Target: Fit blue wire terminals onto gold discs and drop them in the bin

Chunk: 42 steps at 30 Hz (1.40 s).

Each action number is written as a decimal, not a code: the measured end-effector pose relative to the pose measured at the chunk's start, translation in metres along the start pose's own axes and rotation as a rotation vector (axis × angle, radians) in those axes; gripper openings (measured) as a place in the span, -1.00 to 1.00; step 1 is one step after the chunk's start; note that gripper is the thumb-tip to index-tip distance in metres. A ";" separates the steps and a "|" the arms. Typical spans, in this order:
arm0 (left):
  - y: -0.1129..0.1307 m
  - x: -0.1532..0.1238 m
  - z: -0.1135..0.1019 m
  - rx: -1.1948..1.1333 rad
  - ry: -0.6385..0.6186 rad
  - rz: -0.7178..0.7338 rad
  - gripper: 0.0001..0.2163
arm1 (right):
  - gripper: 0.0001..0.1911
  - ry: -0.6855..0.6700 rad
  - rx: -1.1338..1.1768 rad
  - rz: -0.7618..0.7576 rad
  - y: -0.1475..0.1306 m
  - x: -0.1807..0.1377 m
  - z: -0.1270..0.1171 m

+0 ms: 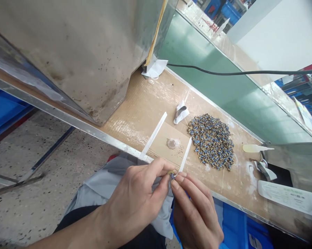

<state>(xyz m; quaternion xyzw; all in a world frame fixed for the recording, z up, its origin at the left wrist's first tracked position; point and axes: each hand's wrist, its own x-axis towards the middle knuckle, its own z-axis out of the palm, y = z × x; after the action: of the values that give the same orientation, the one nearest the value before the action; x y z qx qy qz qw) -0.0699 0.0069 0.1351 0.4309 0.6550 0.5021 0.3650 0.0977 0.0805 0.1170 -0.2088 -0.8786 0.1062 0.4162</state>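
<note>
My left hand (pixel 137 200) and my right hand (pixel 194 211) meet at the near edge of a cardboard-covered bench (pixel 145 107). The left thumb and forefinger pinch a tiny gold and blue part (pixel 172 173). The right fingers are pinched on the near end of a thin white strip (pixel 185 154) that lies across the bench edge. A second, longer white strip (pixel 153 135) lies to the left of it. A heap of several small gold and blue parts (pixel 212 141) sits on the bench just beyond my right hand.
A large metal housing (pixel 75 52) overhangs the bench's left end. A crumpled white tape piece (pixel 181 112), a clear blister (pixel 173 143), a black cable (pixel 236 72), a green conveyor belt (pixel 223 79) and blue crates (pixel 5 107) lie around.
</note>
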 end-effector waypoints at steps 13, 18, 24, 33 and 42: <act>-0.010 -0.001 0.008 -0.021 0.025 0.015 -0.74 | -0.52 0.083 0.044 0.051 0.007 -0.004 0.009; -0.006 0.003 0.010 -0.233 -0.032 -0.094 -0.77 | -0.54 0.107 0.059 0.050 0.007 -0.007 0.004; -0.005 0.005 0.014 -0.277 -0.052 -0.129 -0.87 | -0.51 0.070 0.015 0.045 0.010 -0.016 -0.001; -0.005 0.009 0.025 -0.252 -0.120 -0.160 -0.85 | -0.70 -0.029 0.316 0.470 0.026 -0.011 -0.015; -0.005 0.011 0.039 -0.197 -0.221 -0.199 -0.85 | -0.79 -0.027 0.541 0.618 0.035 -0.018 -0.021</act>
<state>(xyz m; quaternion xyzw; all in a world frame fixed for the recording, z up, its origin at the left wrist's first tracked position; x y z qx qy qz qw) -0.0392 0.0296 0.1205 0.3786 0.5978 0.4749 0.5232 0.1339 0.1041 0.1050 -0.3447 -0.7202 0.4561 0.3929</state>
